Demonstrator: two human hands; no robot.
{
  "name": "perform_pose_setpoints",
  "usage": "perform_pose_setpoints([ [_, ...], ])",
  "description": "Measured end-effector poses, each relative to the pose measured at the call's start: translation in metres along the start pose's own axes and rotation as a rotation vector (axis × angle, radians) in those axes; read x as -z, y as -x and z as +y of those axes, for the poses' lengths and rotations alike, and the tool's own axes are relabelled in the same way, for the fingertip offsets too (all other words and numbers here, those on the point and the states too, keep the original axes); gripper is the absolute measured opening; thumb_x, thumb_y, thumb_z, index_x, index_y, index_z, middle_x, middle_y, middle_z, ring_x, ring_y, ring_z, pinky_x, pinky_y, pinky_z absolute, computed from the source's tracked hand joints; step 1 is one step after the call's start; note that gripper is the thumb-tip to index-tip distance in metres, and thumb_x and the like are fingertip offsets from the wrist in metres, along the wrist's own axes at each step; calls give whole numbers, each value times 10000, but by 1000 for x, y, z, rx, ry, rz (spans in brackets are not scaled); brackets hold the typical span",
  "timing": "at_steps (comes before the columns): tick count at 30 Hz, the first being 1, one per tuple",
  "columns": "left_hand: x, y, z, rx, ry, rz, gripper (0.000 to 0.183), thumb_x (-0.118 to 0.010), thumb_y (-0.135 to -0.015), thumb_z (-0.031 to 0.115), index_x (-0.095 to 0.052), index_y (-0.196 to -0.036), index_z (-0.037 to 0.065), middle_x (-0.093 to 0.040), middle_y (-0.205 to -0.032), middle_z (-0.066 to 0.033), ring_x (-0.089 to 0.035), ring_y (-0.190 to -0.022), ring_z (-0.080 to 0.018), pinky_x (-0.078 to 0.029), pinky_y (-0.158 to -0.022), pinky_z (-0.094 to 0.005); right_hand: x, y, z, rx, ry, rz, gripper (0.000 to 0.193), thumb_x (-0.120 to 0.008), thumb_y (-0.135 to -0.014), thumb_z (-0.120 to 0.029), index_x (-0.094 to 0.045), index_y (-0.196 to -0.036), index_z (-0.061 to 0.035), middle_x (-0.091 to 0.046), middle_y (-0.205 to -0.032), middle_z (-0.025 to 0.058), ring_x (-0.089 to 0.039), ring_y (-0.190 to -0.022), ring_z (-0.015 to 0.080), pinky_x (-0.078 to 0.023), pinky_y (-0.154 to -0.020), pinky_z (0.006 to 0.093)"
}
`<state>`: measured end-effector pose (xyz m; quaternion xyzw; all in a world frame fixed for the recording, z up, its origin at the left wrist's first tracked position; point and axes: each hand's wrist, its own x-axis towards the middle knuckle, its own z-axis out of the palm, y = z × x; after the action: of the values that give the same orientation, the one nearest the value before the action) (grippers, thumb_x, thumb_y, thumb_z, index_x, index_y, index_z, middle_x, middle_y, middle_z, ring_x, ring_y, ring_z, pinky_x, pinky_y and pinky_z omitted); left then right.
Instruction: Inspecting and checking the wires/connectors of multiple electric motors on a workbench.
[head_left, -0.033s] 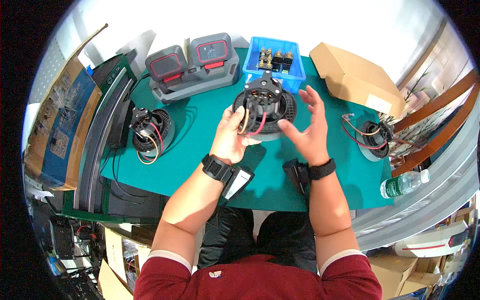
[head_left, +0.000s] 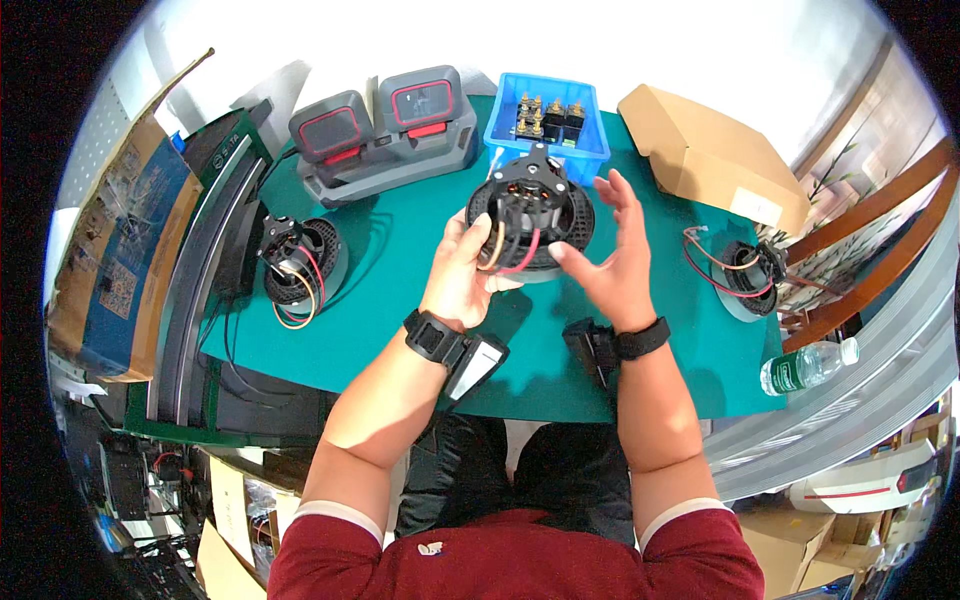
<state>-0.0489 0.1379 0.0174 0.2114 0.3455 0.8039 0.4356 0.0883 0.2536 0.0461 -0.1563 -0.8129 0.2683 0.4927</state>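
Note:
A round black motor unit (head_left: 530, 195) is held up over the middle of the green table by my left hand (head_left: 462, 262). My thumb lies on its left rim, and the other fingers go underneath, mostly hidden. Its three-armed black bracket faces up, and yellow, black and red wires hang at its near side. Beside its right edge is my right hand (head_left: 618, 250), open, with fingers spread and raised. The right thumb tip is over the unit's near right rim; whether it touches I cannot tell. Similar motor units lie at the left (head_left: 303, 265) and the right (head_left: 750, 280).
Behind the held unit stands a blue bin (head_left: 605, 140) with black parts with brass-coloured posts. A grey two-screen device (head_left: 390, 150) is at the back left, a cardboard box (head_left: 715, 145) at the back right. A plastic bottle (head_left: 810, 367) lies by the table's (head_left: 400, 365) right edge.
My right hand has shifted slightly left, its thumb a little farther over the unit. The unit has turned very slightly in my left hand.

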Motion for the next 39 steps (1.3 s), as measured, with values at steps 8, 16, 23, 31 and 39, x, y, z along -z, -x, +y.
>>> perform_pose_setpoints([
  [8, -25, 8, -14, -71, -76, 24, 533, -570, -846, 187, -279, -1287, 121, -533, -1091, -113, -609, -801, -198, -549, -557, -330, -2, 3, 6, 25, 64, 7, 805, -808, -509, -273, -442, -1176, -9, -515, -1101, 161, -477, -1042, 327, -372, -908, 400],
  [16, -20, 7, -15, -90, -127, -77, 554, -565, -836, 64, -262, -1299, 61, -478, -1173, -115, -514, -1041, -187, -469, -851, -334, -8, 5, 20, 6, -24, 35, 796, -836, -544, -284, -411, -1146, 15, -504, -1052, 134, -494, -994, 222, -403, -884, 351],
  [23, -16, 3, -16, 17, -205, -119, 653, -576, -852, 174, -175, -1361, 94, -460, -1205, -136, -536, -1042, -231, -525, -770, -380, -15, 8, 28, -272, -425, 93, 703, -833, -539, -289, -483, -1052, 39, -573, -957, 133, -574, -866, 239, -460, -794, 339],
  [31, -4, -6, -20, 50, -293, -59, 481, -537, -872, 165, -330, -1295, 66, -466, -1072, -92, -536, -920, -172, -504, -744, -325, 7, 0, 35, -267, 4, 126, 569, -826, -469, -188, -562, -932, 7, -588, -939, 164, -571, -856, 322, -464, -773, 371],
  [39, -2, -9, -17, 107, -579, -41, 455, -545, -868, 197, -366, -1265, 63, -491, -1013, -51, -535, -908, -136, -468, -670, -255, 20, -1, 54, -299, 286, 163, 565, -829, -476, -242, -564, -921, -16, -578, -933, 144, -550, -888, 322, -452, -789, 389],
])
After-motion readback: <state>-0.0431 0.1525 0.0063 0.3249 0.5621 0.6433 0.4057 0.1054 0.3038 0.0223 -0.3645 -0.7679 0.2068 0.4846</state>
